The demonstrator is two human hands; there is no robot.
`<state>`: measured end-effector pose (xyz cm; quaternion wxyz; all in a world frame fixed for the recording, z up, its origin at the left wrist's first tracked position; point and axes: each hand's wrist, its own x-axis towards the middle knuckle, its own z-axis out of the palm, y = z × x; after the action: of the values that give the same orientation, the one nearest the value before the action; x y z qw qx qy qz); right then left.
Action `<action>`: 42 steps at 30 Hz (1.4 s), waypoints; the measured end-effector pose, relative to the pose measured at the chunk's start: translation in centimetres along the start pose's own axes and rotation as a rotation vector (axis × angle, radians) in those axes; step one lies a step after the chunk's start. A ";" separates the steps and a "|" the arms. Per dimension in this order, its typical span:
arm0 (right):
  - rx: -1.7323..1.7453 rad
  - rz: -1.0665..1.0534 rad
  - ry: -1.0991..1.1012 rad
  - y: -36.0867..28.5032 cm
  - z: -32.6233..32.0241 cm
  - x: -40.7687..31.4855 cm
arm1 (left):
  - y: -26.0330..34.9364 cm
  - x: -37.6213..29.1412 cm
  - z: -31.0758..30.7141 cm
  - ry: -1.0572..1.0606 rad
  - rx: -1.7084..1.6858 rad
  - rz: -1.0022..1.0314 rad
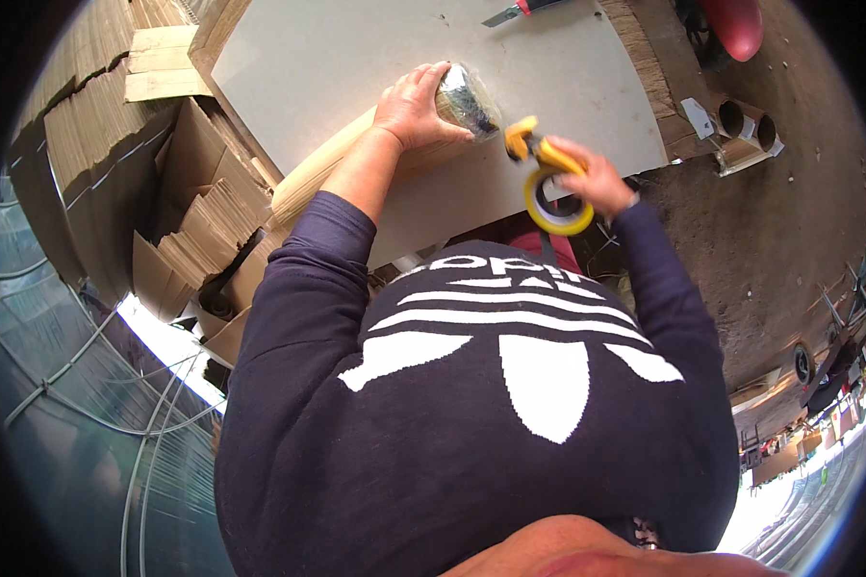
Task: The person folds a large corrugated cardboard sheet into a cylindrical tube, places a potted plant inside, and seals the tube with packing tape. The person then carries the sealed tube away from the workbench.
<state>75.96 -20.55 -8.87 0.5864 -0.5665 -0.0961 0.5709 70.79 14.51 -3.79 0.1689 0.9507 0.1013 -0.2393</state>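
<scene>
My left hand [417, 108] grips the near-centre end of a long bundle of thin wooden sticks [325, 162], which lies slantwise on the pale tabletop [418, 209]. Clear plastic film or tape [469, 101] covers that end of the bundle. To its right, my right hand [595, 173] holds a yellow tape dispenser [527, 141] by its handle, slightly blurred. A roll of tape with a yellow rim [559, 205] sits on the dispenser. The dispenser's head is a short way from the wrapped end, apart from it.
A utility knife [505, 16] lies at the table's far edge. Cardboard boxes [202, 151] and stacked flattened cardboard [90, 137] stand at the left. Cardboard tubes [761, 133] are beyond the table's wooden right edge [649, 79]. A red rounded object [735, 25] is at the upper right.
</scene>
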 end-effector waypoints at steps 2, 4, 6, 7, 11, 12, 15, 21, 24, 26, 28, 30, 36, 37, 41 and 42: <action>-0.007 0.093 0.037 0.8 1.4 -5.0 | -0.5 0.4 0.3 0.001 -0.031 0.017; -0.011 0.139 0.070 1.0 2.1 -8.2 | -0.8 0.7 0.4 -0.004 -0.054 0.025; -0.091 0.159 0.020 0.7 1.9 -8.8 | -1.0 0.9 0.4 -0.017 -0.049 0.016; -0.178 0.203 -0.032 0.6 2.2 -7.6 | -1.1 1.1 0.3 -0.028 -0.071 0.022; -0.048 0.177 -0.252 0.2 6.6 2.9 | -2.5 1.7 0.7 -0.027 -0.122 0.066; -0.053 0.149 -0.280 -0.5 7.8 5.6 | -3.0 2.0 0.9 -0.017 -0.142 0.080; -0.492 0.218 -0.684 -3.0 15.7 8.5 | -4.8 3.9 0.5 -0.094 -0.409 0.093; -0.739 0.178 -0.553 -4.9 17.2 8.7 | -3.5 3.2 -0.3 0.253 -0.324 0.120; -0.720 0.213 -0.526 -2.3 12.1 7.1 | 0.3 0.6 2.4 0.539 0.134 0.302; -0.769 0.228 -0.483 -0.5 9.8 4.6 | 0.7 -1.1 3.3 0.347 0.142 0.171; -0.828 0.248 -0.400 0.9 8.3 1.7 | 0.0 -2.6 3.7 0.357 0.079 0.100; -0.814 0.273 -0.319 1.6 7.5 -0.5 | -0.9 -3.9 4.0 0.351 0.056 -0.004; -0.767 0.355 -0.017 0.1 6.4 -2.9 | -3.4 -7.9 5.5 0.303 0.059 -0.075; -0.772 0.334 0.021 -0.3 6.0 -3.0 | -4.4 -8.5 6.0 0.344 0.023 -0.062; -0.732 0.219 0.195 -1.1 5.2 -4.6 | -13.0 -16.1 8.4 0.605 -0.363 0.024; -0.726 0.201 0.243 -1.1 4.9 -5.3 | -16.2 -19.0 8.9 0.681 -0.282 -0.032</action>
<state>71.08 -21.63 -3.54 0.2964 -0.8071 -0.1657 0.4830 46.16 24.06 -6.33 0.2512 0.9415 0.1988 0.1044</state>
